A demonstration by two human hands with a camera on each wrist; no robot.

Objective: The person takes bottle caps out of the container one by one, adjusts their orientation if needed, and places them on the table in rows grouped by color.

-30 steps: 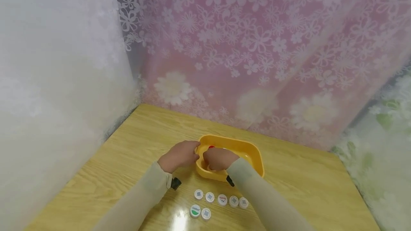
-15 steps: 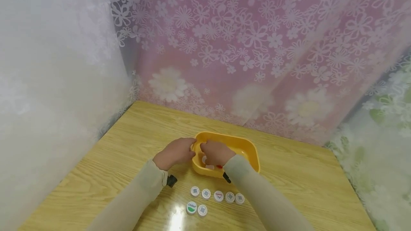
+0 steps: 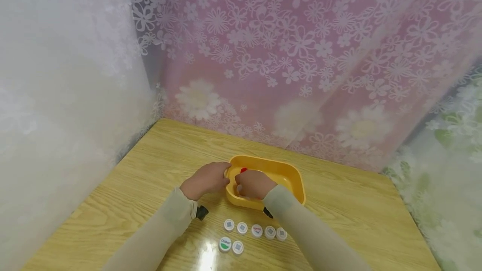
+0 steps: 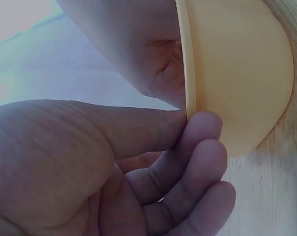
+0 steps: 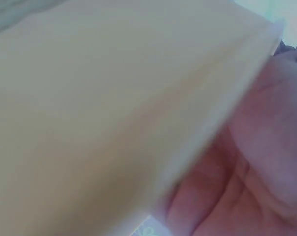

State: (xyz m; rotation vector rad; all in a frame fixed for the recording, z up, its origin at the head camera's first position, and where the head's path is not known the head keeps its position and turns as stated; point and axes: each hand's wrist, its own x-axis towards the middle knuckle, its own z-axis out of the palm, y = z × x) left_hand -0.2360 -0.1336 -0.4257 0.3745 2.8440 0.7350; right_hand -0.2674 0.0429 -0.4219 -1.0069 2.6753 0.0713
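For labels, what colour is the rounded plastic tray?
The tray is yellow-orange, clearest in the head view.

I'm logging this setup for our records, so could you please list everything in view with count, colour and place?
Basin: one, yellow, on the table
Round caps: seven, white with printed tops, on the table in rows of five and two
Red piece: one, red, in the basin, partly hidden
White piece: one, white, in the basin, mostly hidden
Table: one, light wood, below
Floral cloth: number unclear, pink and white, behind and beside the table
Wrist devices: two, black, at the wrists
Sleeves: two, cream, on the forearms
Hands: two; left hand pinching the basin's rim, right hand inside it
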